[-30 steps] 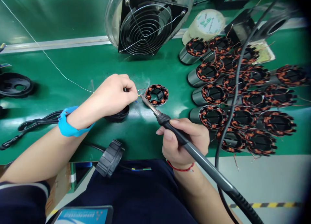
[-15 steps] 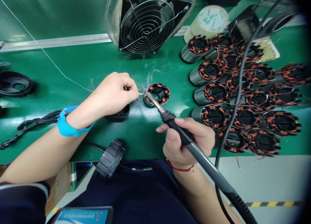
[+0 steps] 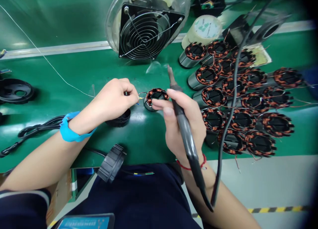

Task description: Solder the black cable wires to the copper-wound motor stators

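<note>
A motor stator (image 3: 148,105) with copper windings stands upright on the green bench. Just left of it, my left hand (image 3: 116,96) is closed in a pinch, and thin wire ends (image 3: 140,98), one yellow and one blue, show at its fingertips. A thin silvery wire (image 3: 58,69) runs from the upper left and passes behind my left hand. My right hand (image 3: 185,123) grips a soldering iron (image 3: 182,123), its tip pointing up and away from the stator. Two fingers of that hand reach to the stator's right side. Under my left hand sits a round black part (image 3: 119,119), partly hidden.
Many wound stators (image 3: 213,96) stand close together at the right. A fan (image 3: 144,40) sits at the back beside a tape roll (image 3: 205,27). The iron's cable (image 3: 233,103) crosses the right side. A ribbed black cap (image 3: 111,162) lies at the front edge; a coiled cable (image 3: 37,128) lies left.
The soldering iron has lifted off the wire at the stator and swung upright, its tip now up near the fan. My left hand stays pinched beside the stator. The view has shifted slightly.
</note>
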`<move>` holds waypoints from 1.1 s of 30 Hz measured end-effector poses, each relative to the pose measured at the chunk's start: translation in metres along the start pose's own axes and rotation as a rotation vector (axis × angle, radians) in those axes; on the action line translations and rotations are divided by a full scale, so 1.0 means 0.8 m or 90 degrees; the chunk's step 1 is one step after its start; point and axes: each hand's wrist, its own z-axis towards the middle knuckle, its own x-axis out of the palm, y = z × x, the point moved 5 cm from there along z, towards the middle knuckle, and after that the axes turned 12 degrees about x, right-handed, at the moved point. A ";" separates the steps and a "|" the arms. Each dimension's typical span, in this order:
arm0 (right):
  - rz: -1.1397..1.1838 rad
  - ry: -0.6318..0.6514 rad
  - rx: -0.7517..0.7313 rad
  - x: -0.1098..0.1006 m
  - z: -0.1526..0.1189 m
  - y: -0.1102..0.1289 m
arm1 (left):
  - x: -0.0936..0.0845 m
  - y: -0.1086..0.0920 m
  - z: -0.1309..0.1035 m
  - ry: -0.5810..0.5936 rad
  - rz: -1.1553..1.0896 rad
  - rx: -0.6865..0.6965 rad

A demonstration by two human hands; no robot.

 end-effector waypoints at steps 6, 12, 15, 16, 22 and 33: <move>-0.104 0.113 0.042 0.018 0.028 0.005 | -0.003 -0.005 0.000 0.006 0.004 -0.001; -0.141 0.046 0.047 0.031 0.018 -0.001 | -0.006 -0.005 0.000 0.009 -0.009 0.010; -0.150 0.028 0.006 0.041 0.015 0.004 | -0.007 -0.006 0.000 0.010 -0.009 0.034; -0.139 0.018 0.002 0.043 0.016 0.005 | -0.008 -0.006 -0.001 0.006 -0.012 0.039; -0.053 -0.004 0.014 0.045 0.023 0.001 | -0.012 -0.003 -0.007 -0.056 -0.061 0.048; 0.016 0.027 -0.001 0.034 0.028 -0.004 | -0.010 -0.022 -0.022 -0.018 0.032 0.169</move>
